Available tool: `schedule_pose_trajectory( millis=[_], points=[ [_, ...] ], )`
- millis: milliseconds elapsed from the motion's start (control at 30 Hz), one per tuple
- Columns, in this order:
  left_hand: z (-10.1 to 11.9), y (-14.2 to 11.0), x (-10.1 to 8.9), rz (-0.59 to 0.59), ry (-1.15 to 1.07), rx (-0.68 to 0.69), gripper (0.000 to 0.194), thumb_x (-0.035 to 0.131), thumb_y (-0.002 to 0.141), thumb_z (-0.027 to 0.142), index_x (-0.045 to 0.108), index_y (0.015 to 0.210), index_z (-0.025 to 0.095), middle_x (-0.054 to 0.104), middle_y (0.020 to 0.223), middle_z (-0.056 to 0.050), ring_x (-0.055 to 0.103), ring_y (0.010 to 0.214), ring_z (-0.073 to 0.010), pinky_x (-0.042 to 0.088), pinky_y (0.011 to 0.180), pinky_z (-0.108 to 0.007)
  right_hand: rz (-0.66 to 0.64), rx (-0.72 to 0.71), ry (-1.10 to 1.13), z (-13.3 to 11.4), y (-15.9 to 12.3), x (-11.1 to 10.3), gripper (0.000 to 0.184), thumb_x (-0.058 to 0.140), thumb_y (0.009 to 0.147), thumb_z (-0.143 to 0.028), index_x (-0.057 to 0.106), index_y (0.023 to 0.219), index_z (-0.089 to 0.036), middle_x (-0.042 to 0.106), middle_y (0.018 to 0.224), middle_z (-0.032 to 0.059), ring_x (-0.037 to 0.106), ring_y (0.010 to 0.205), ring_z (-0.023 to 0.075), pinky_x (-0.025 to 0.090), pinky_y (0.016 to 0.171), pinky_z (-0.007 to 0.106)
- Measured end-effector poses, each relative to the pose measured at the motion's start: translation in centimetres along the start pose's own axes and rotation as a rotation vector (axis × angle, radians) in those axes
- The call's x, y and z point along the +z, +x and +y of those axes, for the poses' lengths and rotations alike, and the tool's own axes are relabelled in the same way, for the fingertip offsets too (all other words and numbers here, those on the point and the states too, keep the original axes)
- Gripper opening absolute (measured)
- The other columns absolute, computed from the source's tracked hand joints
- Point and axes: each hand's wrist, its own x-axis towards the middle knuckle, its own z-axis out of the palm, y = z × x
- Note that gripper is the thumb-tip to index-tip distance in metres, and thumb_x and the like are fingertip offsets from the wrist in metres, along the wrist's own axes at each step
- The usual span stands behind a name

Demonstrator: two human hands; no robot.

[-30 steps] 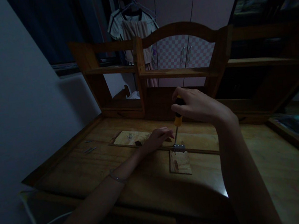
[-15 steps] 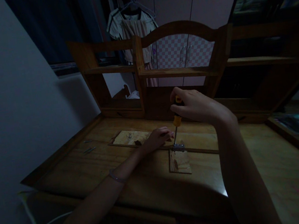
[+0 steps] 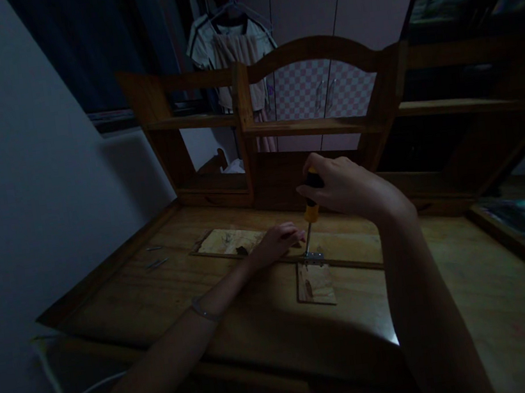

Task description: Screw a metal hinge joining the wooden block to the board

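My right hand [image 3: 345,185] is wrapped round the black-and-yellow handle of a screwdriver [image 3: 311,210]. Its shaft slants down to a small metal hinge [image 3: 314,257]. That hinge lies across the joint between a long wooden board [image 3: 346,246] and a small wooden piece [image 3: 317,285] on the near side. On the long board, just left of the hinge, rests my left hand [image 3: 280,240], holding nothing, fingers stretched toward the screwdriver's shaft. The screwdriver's tip meets the hinge's left end; the screw there is too small to make out.
Several thin metal pieces [image 3: 156,263] lie on the wooden desk [image 3: 126,304] to the left. A wooden shelf unit [image 3: 242,96] rises along the desk's back. At the right, a raised ledge [image 3: 515,240] borders plastic-wrapped items. A white cable [image 3: 55,385] hangs at the lower left.
My right hand has turned slightly round the screwdriver's handle, with its fingers shifted. My left hand, the boards and the hinge stay in place.
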Motion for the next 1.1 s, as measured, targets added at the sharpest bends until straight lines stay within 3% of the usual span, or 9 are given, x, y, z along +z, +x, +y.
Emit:
schedule_pose_trajectory(
  millis=[133,267,367,533,633,867,1000,1100],
  points=[
    [-0.52,0.07,0.08,-0.002,-0.017,-0.013,0.047,0.047,0.093,0.054,0.068,0.087,0.012,0.060,0.093,-0.006,0.065,0.079,-0.0129,0.052,0.067,-0.020,0.018,0.037,-0.040,-0.20,-0.15,-0.25,0.039,0.049,0.088,-0.048,0.055,0.113,-0.019,0.068,0.098,0.0131,0.063,0.090,0.0294,0.042,0.073,0.036],
    [-0.66,0.23,0.07,-0.010,-0.044,0.020,0.049,0.045,0.094,0.054,0.067,0.087,0.012,0.059,0.093,-0.007,0.064,0.082,-0.0138,0.054,0.070,-0.022,0.008,-0.061,0.058,-0.19,-0.11,-0.63,0.036,0.051,0.085,-0.041,0.055,0.115,-0.021,0.067,0.110,0.0102,0.062,0.096,0.0264,0.043,0.079,0.034],
    [-0.41,0.28,-0.02,-0.012,-0.029,0.027,0.049,0.045,0.094,0.055,0.067,0.087,0.012,0.059,0.092,-0.006,0.063,0.084,-0.0143,0.054,0.072,-0.023,0.019,-0.103,0.075,-0.26,0.15,-0.42,0.033,0.052,0.085,-0.036,0.056,0.114,-0.021,0.068,0.106,0.0088,0.061,0.096,0.0250,0.043,0.080,0.033],
    [0.19,0.23,-0.18,-0.008,0.033,0.029,0.049,0.043,0.095,0.054,0.068,0.086,0.013,0.061,0.091,-0.006,0.063,0.085,-0.0153,0.052,0.075,-0.024,0.072,-0.030,-0.039,-0.24,0.37,0.10,0.031,0.046,0.090,-0.043,0.059,0.106,-0.020,0.068,0.094,0.0117,0.063,0.092,0.0276,0.043,0.077,0.035],
    [0.23,0.22,-0.21,-0.013,0.050,0.033,0.049,0.043,0.095,0.053,0.068,0.084,0.012,0.061,0.089,-0.005,0.063,0.085,-0.0153,0.051,0.076,-0.024,0.056,-0.024,-0.043,0.02,0.27,-0.05,0.035,0.047,0.090,-0.048,0.059,0.107,-0.020,0.068,0.098,0.0115,0.063,0.094,0.0282,0.043,0.078,0.036],
    [-0.25,0.21,0.00,-0.021,-0.045,0.029,0.048,0.046,0.093,0.055,0.066,0.086,0.012,0.059,0.091,-0.006,0.062,0.085,-0.0152,0.053,0.075,-0.024,0.036,-0.093,0.045,0.21,0.28,-0.10,0.025,0.049,0.087,-0.037,0.059,0.105,-0.021,0.068,0.102,0.0090,0.062,0.095,0.0248,0.043,0.081,0.033],
    [-0.10,0.16,0.00,-0.029,-0.043,0.018,0.047,0.046,0.094,0.054,0.067,0.087,0.012,0.059,0.092,-0.006,0.063,0.084,-0.0149,0.053,0.074,-0.024,0.037,-0.046,0.016,-0.07,0.21,-0.12,0.028,0.048,0.088,-0.041,0.058,0.105,-0.020,0.068,0.096,0.0106,0.063,0.092,0.0264,0.043,0.080,0.035],
    [0.05,0.11,-0.01,-0.023,-0.046,0.011,0.047,0.046,0.094,0.054,0.067,0.087,0.012,0.059,0.092,-0.006,0.063,0.083,-0.0145,0.054,0.073,-0.023,0.020,-0.043,0.045,-0.19,0.05,-0.38,0.033,0.050,0.086,-0.044,0.057,0.107,-0.020,0.068,0.103,0.0113,0.062,0.094,0.0272,0.043,0.081,0.036]
  ],
)
